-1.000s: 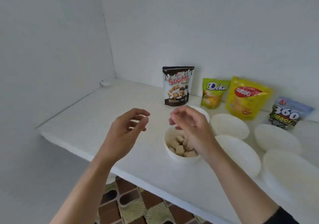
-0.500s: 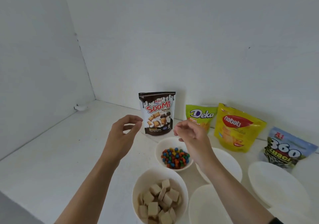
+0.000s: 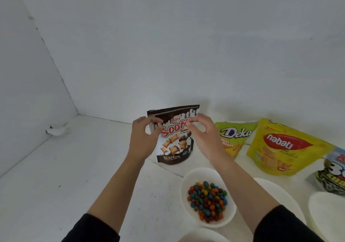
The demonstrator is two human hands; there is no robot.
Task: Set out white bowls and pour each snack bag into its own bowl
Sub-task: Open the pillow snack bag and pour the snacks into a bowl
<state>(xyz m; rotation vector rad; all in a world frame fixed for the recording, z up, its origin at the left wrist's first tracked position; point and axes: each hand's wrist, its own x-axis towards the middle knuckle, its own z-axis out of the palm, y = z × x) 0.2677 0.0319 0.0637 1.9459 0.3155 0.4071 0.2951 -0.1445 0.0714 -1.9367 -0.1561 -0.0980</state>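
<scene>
The brown and white Soomi bag (image 3: 173,148) stands upright against the back wall. My left hand (image 3: 143,141) pinches its upper left edge between thumb and fingers. My right hand (image 3: 203,139) has its curled fingertips on the bag's upper right part and covers that corner. In front of the bag a white bowl (image 3: 190,178) holds coloured candies (image 3: 207,200). The rim of another white bowl (image 3: 203,237) shows at the bottom edge; its contents are out of view.
Right of the Soomi bag stand a green Deka bag (image 3: 235,135), a yellow Nabati bag (image 3: 285,148) and a 360 bag (image 3: 334,174). Two empty white bowls (image 3: 287,200) (image 3: 326,213) lie at the right. A small white object (image 3: 57,129) sits in the left corner.
Both hands moved forward from above the bowls to the Soomi bag and took hold of its top. The view moved closer, so the wafer bowl dropped out of sight.
</scene>
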